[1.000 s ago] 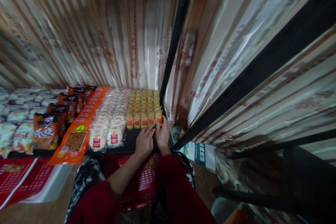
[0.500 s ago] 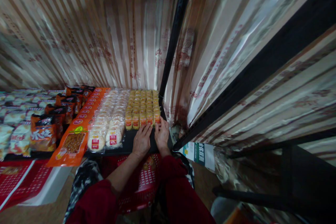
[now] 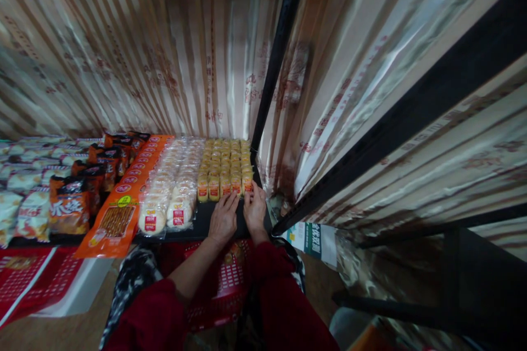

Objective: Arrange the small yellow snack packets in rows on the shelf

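Small yellow wrapped snack cakes with red and orange labels stand in tight rows at the right end of a black shelf. My left hand rests at the front row, its outstretched fingertips against the lower fronts of the middle packs. Beside it, my right hand has its fingers apart and touches the rightmost front pack at its front and right side. Neither hand lifts a pack. To their left lie clear-wrapped round white crackers with red labels, in two columns.
Orange snack bags, orange-black bags and white bags line the shelf further left. Below me is a red basket. A black upright post and a slanting black beam stand before the plastic-like sheeting.
The view has shifted very slightly. Both hands stay at the front row of yellow snack cakes, with hardly any visible movement.
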Demonstrator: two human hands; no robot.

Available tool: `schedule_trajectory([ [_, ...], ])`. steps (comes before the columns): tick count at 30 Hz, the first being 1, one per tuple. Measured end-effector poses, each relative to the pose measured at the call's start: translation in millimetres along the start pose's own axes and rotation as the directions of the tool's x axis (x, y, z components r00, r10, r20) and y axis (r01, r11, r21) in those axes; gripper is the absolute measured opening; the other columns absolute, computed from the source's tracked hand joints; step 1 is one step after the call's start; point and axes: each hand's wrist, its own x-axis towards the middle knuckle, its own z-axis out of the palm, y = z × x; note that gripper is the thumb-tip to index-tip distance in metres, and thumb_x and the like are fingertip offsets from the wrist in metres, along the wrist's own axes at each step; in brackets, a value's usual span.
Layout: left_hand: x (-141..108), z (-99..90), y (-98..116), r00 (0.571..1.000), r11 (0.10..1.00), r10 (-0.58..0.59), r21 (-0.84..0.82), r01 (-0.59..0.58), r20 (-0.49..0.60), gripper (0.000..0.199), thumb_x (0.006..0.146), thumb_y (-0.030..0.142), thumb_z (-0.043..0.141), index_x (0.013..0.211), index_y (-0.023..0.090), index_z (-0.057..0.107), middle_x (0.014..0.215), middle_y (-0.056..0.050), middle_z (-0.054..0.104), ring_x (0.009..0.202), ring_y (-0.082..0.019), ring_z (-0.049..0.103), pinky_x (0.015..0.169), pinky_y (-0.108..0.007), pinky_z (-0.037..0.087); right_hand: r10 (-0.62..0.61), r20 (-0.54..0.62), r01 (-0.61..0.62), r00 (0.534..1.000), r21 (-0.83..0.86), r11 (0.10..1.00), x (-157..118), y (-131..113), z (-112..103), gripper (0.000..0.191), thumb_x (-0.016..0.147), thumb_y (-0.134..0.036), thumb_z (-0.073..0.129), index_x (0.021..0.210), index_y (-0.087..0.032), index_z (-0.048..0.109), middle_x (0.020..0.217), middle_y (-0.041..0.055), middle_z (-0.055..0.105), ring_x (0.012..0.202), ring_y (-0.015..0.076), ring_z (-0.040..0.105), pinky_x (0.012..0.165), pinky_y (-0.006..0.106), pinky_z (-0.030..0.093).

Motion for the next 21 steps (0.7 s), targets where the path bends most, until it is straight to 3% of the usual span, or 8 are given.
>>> schedule_trajectory([
  [7,-0.8,0.3,0.1,1.000,1.000,0.011,-0.018,-0.011,-0.010,0.056,0.073,0.004,0.040,0.128,0.014,0.048,0.137,-0.008,0.046,0.127,-0.024,0.038,0.104,-0.046,0.038,0.000,-0.026,0.000,1.000,0.004,1.000,-0.7,-2.4,-0.7,0.044,0.085,-0.022,0.038,0.128,-0.017,0.044,0.106,0.0120,0.052,0.081,0.0166,0.056,0.078,0.036,0.050],
  [14,-1.1,-2.5,1.8,1.000,1.000,0.002,-0.012,-0.001,0.017,0.054,0.075,0.004,0.039,0.127,0.012,0.048,0.139,-0.010,0.044,0.127,-0.024,0.037,0.103,-0.046,0.039,-0.017,-0.061,0.013,0.998,-0.067,0.998,-1.9,-6.7,-2.7,0.039,0.085,-0.022,0.039,0.121,-0.017,0.050,0.110,0.0131,0.050,0.099,0.0213,0.052,0.087,0.039,0.046],
  [21,-0.5,-2.3,1.6,1.000,1.000,0.005,-0.018,-0.005,0.023,0.056,0.074,0.004,0.039,0.129,0.012,0.047,0.139,-0.009,0.044,0.128,-0.024,0.036,0.104,-0.045,0.038,0.006,-0.009,-0.007,1.000,-0.080,0.997,-0.8,-7.3,-2.9,0.038,0.085,-0.023,0.039,0.121,-0.018,0.052,0.103,0.0112,0.052,0.084,0.0186,0.055,0.081,0.036,0.047],
])
